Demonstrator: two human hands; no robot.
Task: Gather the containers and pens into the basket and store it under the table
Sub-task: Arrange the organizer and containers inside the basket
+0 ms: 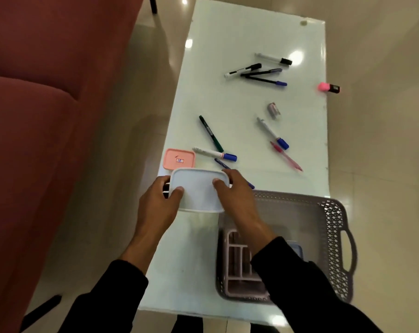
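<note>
I grip a white lidded container (198,189) with both hands above the table's near left part. My left hand (159,205) clasps its left end and my right hand (237,195) its right end. A grey lattice basket (333,224) stands at the near right corner, with a pink divided organiser (237,260) and a pale blue box (297,248) inside. A pink-lidded container (179,159) lies just beyond the white one. Several pens and markers lie scattered over the table: a green pen (211,137), a pink pen (286,156), a blue-capped marker (214,154) and a black-capped marker (273,58).
The glass table (239,32) runs away from me. A pink highlighter (328,87) sits on its right edge and a small silvery object (273,109) lies mid-table. A red sofa (35,116) stands along the left, and beige tiled floor (384,140) on the right.
</note>
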